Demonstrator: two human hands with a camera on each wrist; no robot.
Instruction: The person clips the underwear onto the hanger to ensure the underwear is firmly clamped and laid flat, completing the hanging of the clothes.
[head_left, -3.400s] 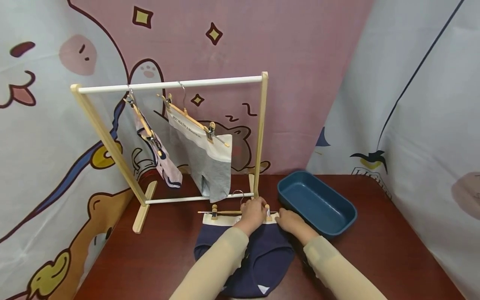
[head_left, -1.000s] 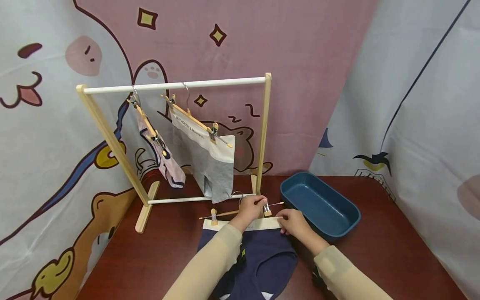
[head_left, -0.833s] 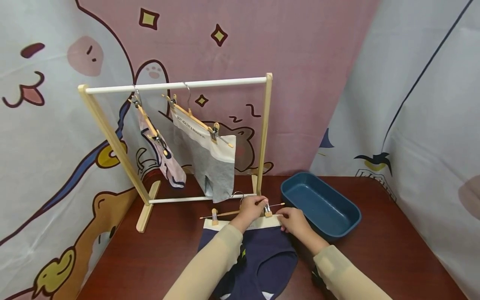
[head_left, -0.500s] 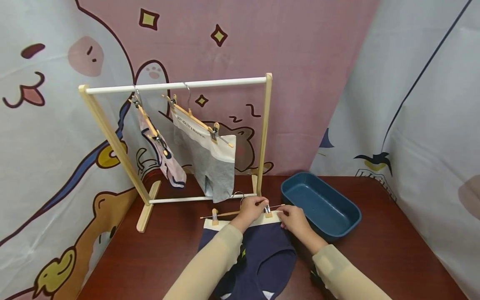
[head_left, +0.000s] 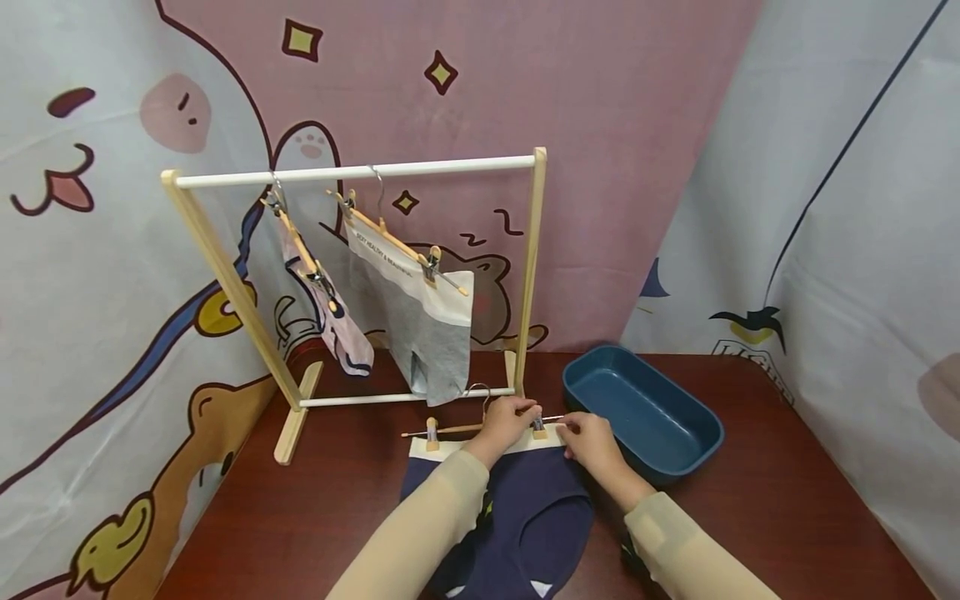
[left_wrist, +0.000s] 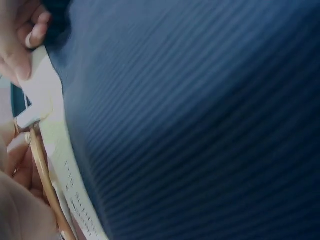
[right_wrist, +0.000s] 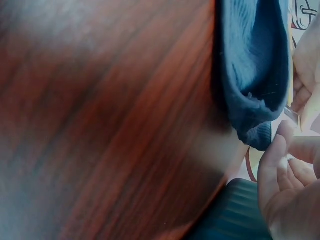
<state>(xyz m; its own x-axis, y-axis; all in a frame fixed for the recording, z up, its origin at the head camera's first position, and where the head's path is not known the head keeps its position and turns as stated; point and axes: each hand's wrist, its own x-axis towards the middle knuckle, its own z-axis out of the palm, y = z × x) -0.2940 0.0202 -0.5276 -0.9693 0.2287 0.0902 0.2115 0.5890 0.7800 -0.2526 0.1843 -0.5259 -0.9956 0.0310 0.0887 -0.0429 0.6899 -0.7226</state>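
Note:
Navy underpants (head_left: 551, 508) with a cream waistband lie on the table, waistband toward the rack. A wooden clip hanger (head_left: 459, 429) lies along the waistband, its left clip (head_left: 432, 435) over the band. My left hand (head_left: 504, 429) pinches the hanger's right clip (head_left: 539, 429), which overlaps the waistband near its right end. My right hand (head_left: 592, 446) pinches the waistband's right corner between thumb and fingers. In the left wrist view, small print shows on the waistband (left_wrist: 62, 150) beside the hanger bar (left_wrist: 47, 182). The right wrist view shows the underpants' side (right_wrist: 255, 65) lifted near my fingers.
A small wooden rack (head_left: 529, 275) with white rails stands behind. Gray-and-white shorts (head_left: 435, 333) and a pink garment with dark trim (head_left: 341, 329) hang from it on clip hangers. Right of my hands sits a blue plastic basin (head_left: 641, 408). A printed cloth backdrop (head_left: 600, 125) surrounds the table.
About a second ago the right clip stood above the waistband; now it overlaps the band. The right hand has drawn the waistband corner slightly up toward the hanger.

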